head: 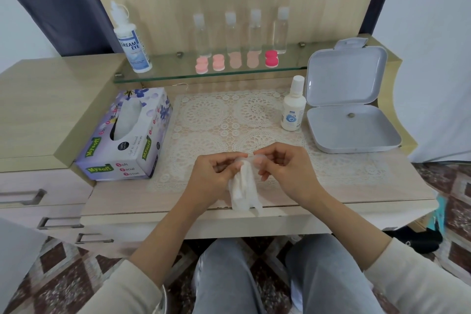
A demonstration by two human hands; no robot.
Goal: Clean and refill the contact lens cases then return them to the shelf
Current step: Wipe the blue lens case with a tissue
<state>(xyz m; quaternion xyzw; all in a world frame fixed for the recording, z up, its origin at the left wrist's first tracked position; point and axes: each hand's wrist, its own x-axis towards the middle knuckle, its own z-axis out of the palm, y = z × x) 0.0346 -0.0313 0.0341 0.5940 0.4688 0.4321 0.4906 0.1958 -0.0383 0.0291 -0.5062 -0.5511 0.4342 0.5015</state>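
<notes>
While the left hand (212, 177) pinches the tissue (245, 187) and the right hand (284, 172) grips the pale lens case (255, 159) above the front edge of the surface (356, 186), twisting tissue gently into each well, 1 at a time, seems best.

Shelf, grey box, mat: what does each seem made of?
Shelf: clear glass, glossy; wood shows through it and its front edge looks greenish. Grey box: likely moulded plastic, matte; rounded corners, hinged lid with a clasp tab. Mat: white lace, openwork rounds; cloth or vinyl, cannot tell.
</notes>
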